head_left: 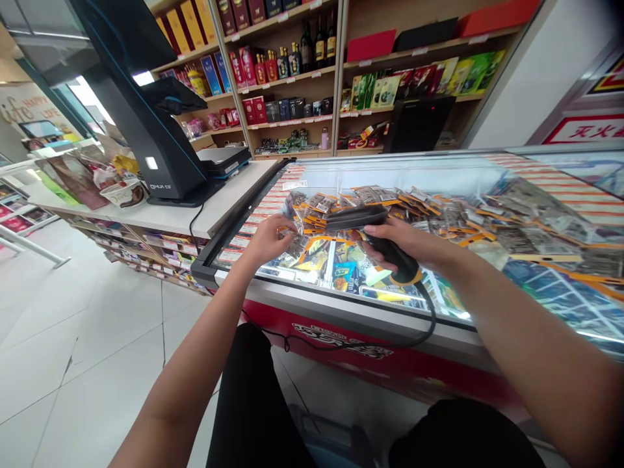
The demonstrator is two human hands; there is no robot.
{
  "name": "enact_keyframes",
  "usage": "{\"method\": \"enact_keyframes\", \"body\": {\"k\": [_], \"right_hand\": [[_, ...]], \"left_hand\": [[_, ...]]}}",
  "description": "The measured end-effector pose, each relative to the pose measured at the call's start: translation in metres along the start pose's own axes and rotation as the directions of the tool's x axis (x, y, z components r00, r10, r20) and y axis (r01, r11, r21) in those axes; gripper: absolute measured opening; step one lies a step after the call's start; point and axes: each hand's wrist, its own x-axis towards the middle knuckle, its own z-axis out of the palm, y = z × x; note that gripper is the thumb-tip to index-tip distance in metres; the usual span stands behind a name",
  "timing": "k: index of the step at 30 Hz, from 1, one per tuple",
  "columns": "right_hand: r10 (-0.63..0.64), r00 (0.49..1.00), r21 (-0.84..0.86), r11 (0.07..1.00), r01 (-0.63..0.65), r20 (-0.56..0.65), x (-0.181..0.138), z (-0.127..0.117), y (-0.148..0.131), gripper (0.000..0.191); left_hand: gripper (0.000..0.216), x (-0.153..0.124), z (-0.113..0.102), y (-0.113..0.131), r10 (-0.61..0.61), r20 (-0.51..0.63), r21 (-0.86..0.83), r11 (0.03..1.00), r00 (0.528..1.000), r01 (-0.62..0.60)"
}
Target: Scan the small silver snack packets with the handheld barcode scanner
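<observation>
My right hand (407, 244) is closed around the grip of a black barcode scanner (358, 218) whose head points left; its black cable (424, 328) loops down in front of the red freezer (370, 354). My left hand (270, 237) reaches onto the freezer's glass lid and pinches a small transparent packet (296, 244). Under both hands lie several small orange-and-grey packets (429, 208) spread over the glass.
A white counter (234, 195) to the left carries a black point-of-sale terminal (146, 110) and a bowl (124, 193). Wooden shelves (312, 75) with bottles and boxes stand behind. White tiled floor (82, 338) lies at left. My dark-clothed knees (253, 403) are below.
</observation>
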Motion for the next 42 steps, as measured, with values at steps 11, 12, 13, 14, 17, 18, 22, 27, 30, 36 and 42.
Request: {"method": "enact_keyframes", "body": {"k": [11,12,13,14,17,18,22,27,30,36,42], "right_hand": [[0.109,0.989,-0.083,0.991,-0.101,0.101,0.001,-0.006,0.005,0.042],[0.131,0.987,-0.105,0.987,-0.121,0.09,0.0,-0.004,0.003,0.043],[0.151,0.986,-0.134,0.981,-0.14,0.075,-0.001,-0.002,0.001,0.044],[0.17,0.983,-0.177,0.972,-0.156,0.065,-0.002,-0.001,-0.001,0.045],[0.168,0.984,-0.379,0.916,-0.133,0.061,0.0,0.002,-0.005,0.047],[0.139,0.988,-0.452,0.887,-0.096,0.063,0.001,0.003,-0.006,0.047],[-0.033,0.999,-0.661,0.75,0.019,-0.009,0.006,0.012,-0.002,0.044],[-0.089,0.982,-0.879,0.465,-0.106,-0.165,0.005,0.044,-0.001,0.046],[-0.084,0.973,-0.934,0.308,-0.182,-0.217,0.004,0.068,-0.004,0.052],[-0.115,0.953,-0.949,0.185,-0.256,-0.279,0.0,0.095,0.002,0.061],[-0.401,0.856,-0.929,0.301,-0.213,-0.327,-0.012,0.104,0.021,0.076]], "left_hand": [[0.034,0.057,0.02,0.002,-0.198,-0.295,-0.372,0.925,0.935,0.079],[0.03,0.067,0.025,0.008,-0.166,-0.302,-0.301,0.951,0.939,0.071],[0.027,0.076,0.031,0.015,-0.129,-0.315,-0.207,0.976,0.94,0.065],[0.027,0.082,0.036,0.022,-0.092,-0.317,-0.108,0.992,0.944,0.06],[0.024,0.09,0.05,0.041,-0.034,-0.24,0.168,0.983,0.97,0.076],[0.021,0.089,0.054,0.045,-0.043,-0.201,0.241,0.966,0.979,0.092],[0.022,0.078,0.063,0.048,-0.051,-0.12,0.345,0.934,0.991,0.09],[0.026,0.062,0.056,0.028,0.099,-0.209,0.163,0.984,0.973,-0.065],[0.021,0.054,0.05,0.016,0.072,-0.26,0.076,0.996,0.963,-0.053],[0.02,0.052,0.05,0.008,-0.101,-0.374,-0.141,0.989,0.922,0.051],[0.094,0.012,0.054,0.033,-0.161,-0.284,-0.47,0.883,0.945,0.009]]}}
